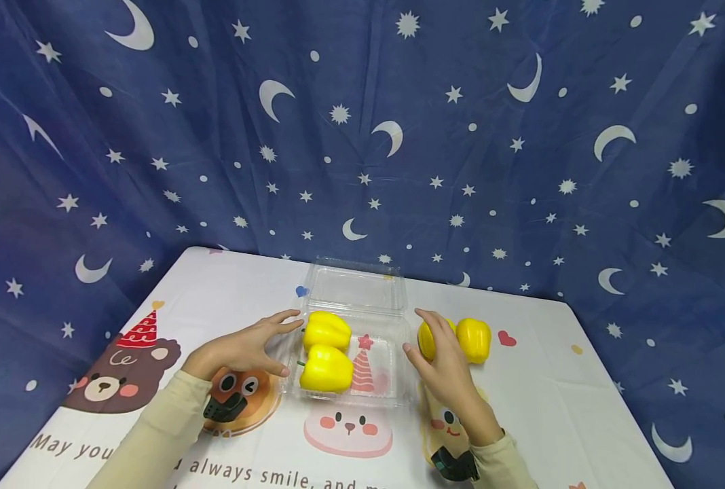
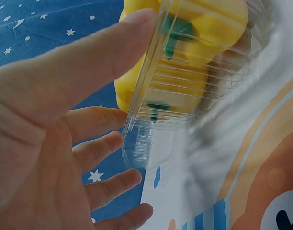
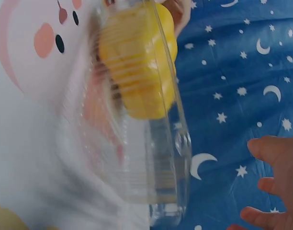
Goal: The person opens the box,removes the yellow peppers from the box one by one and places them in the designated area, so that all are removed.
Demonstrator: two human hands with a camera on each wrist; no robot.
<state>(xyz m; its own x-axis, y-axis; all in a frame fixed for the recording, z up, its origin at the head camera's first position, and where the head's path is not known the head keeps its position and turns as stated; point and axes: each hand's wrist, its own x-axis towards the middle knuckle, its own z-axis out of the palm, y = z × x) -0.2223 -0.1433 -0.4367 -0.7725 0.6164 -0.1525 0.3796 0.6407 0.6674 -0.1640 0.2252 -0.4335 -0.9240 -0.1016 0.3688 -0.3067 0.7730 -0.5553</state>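
A clear plastic clamshell box (image 1: pixel 395 353) lies with its lid (image 1: pixel 356 288) folded back. Two yellow bell peppers (image 1: pixel 326 369) fill its left half, their green stems (image 2: pixel 158 105) showing through the wall in the left wrist view. My left hand (image 1: pixel 243 348) is at the box's left side with fingers spread; the thumb tip overlaps the rim in its wrist view. To the right of the box, my right hand (image 1: pixel 447 370) hovers with fingers apart and nothing in its grasp. Beyond it sit two more yellow peppers (image 1: pixel 474 341), one partly hidden by the fingers.
A white tablecloth (image 1: pixel 540 407) printed with cartoon animals, party hats and lettering covers the table. Behind the table's back edge hangs a dark blue curtain (image 1: pixel 313 136) with moons and stars. Dark straps (image 1: pixel 454 465) circle both wrists.
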